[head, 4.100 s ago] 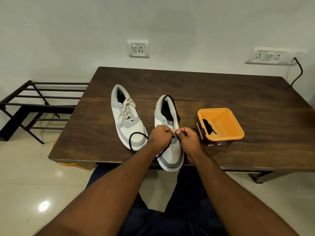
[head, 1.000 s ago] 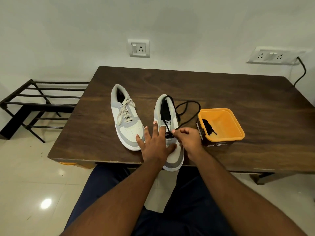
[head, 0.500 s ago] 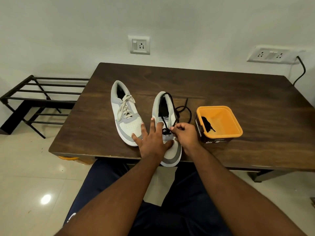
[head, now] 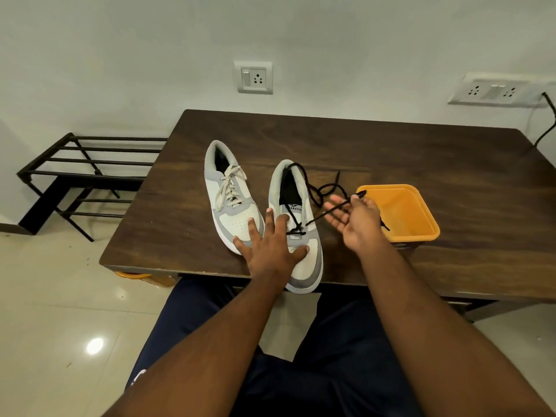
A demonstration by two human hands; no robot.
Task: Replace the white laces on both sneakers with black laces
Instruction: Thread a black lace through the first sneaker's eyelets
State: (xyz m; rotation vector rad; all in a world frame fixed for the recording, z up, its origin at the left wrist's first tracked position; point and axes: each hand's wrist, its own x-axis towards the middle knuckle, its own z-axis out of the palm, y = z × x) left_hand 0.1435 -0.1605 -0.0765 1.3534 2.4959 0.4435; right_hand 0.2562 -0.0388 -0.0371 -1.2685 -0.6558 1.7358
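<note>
Two grey-and-white sneakers stand on the brown table (head: 451, 161). The left sneaker (head: 237, 218) carries white laces (head: 230, 188). The right sneaker (head: 307, 266) has a black lace (head: 319, 191) through its lowest eyelets, with loose loops on the table beside its heel. My left hand (head: 270, 245) presses flat on this sneaker's forefoot, fingers spread. My right hand (head: 355, 221) is raised to the right of the shoe, palm turned left. The lace runs taut from the eyelet across its fingers, and the thumb pinches it near the tip.
An orange tub (head: 421, 218) stands right of the sneakers, just behind my right hand, with a second black lace (head: 385, 226) partly visible inside. A black metal shoe rack (head: 84, 173) stands on the floor to the left. Wall sockets (head: 254, 77) are behind the table.
My right hand has moved right and up from the shoe's tongue, drawing the black lace taut out of the eyelet. My left hand stays pressed on the same sneaker.
</note>
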